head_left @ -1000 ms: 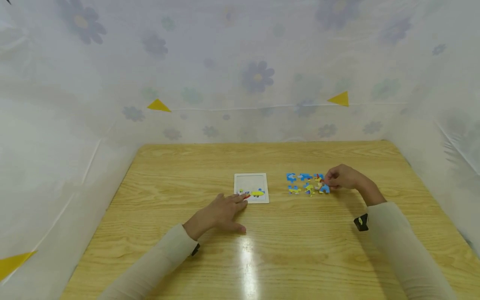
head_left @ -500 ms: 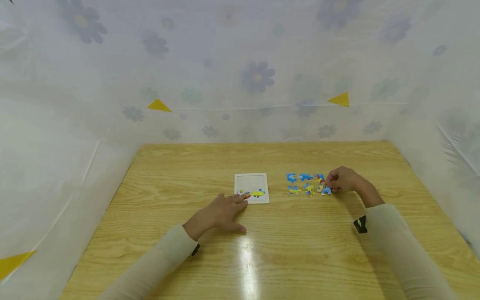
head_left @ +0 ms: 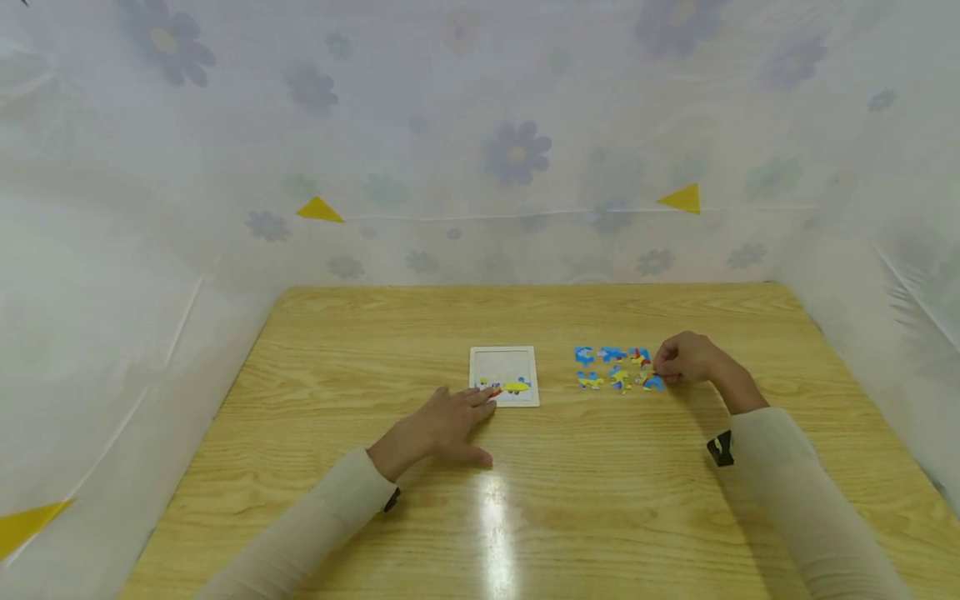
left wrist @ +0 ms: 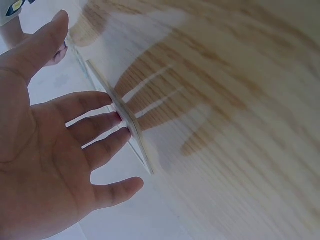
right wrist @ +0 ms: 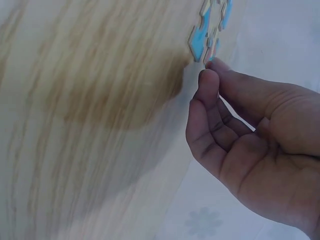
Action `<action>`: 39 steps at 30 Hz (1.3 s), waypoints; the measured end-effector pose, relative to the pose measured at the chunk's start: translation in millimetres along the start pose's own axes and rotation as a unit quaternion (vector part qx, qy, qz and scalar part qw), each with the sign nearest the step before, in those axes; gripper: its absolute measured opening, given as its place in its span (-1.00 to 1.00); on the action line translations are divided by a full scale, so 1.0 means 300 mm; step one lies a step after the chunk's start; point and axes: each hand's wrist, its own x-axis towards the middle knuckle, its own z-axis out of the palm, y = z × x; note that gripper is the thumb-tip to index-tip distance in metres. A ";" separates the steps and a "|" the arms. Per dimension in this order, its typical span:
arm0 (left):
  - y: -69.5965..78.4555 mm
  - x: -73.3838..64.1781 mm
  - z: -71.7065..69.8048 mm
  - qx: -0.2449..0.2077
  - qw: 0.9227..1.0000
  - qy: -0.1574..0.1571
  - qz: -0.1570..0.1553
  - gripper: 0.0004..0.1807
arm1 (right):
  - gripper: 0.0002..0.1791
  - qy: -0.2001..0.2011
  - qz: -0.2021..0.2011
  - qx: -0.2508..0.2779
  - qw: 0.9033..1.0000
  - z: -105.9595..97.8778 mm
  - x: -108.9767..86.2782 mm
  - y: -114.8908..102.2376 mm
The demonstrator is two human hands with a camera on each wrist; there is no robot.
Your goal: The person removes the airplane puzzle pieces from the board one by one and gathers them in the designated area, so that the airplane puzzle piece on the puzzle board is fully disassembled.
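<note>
My left hand [head_left: 450,423] lies with fingers spread, its fingertips on the near left edge of a square white puzzle tray [head_left: 534,367]. In the left wrist view, three fingertips meet the tray's edge [left wrist: 132,117]. Along the tray's near side runs a strip of picture with a yellow shape [head_left: 516,387]. My right hand [head_left: 686,358] pinches at a blue puzzle piece [head_left: 654,383] at the right end of the loose pieces. Thumb and forefinger come together there in the right wrist view, partly hiding what is between them; other fingers are curled.
Two rows of loose jigsaw pieces, blue ones [head_left: 584,355] and yellow ones [head_left: 589,381], lie right of the tray on the wooden table [head_left: 360,333]. A flowered white curtain [head_left: 450,125] encloses the table's back and sides.
The blue piece at my right fingertips has shifted slightly and turned, now appearing lower and flatter. My right hand has moved a little to the right. My left hand and the tray stay put.
</note>
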 end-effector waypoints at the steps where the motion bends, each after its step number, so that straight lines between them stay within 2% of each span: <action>1: 0.000 0.000 0.001 0.003 1.000 0.001 0.001 -0.05 | -0.85 0.003 -0.002 -0.005 1.000 -0.001 0.003 -0.002; 7: 0.002 -0.001 -0.001 0.024 1.000 0.004 0.001 -0.05 | -0.83 0.012 -0.026 -0.004 1.000 0.015 0.028 -0.037; 19: 0.004 0.006 0.006 0.035 0.999 0.009 -0.002 -0.05 | -0.86 0.021 -0.046 0.003 0.999 0.083 0.091 -0.199; 31: -0.004 -0.002 0.009 -0.003 1.000 0.007 0.001 -0.05 | -0.87 0.032 -0.075 0.015 0.997 0.149 0.152 -0.349; 39: -0.007 -0.007 0.012 -0.010 1.000 0.014 0.007 -0.06 | -0.88 0.030 -0.092 0.004 0.995 0.191 0.190 -0.413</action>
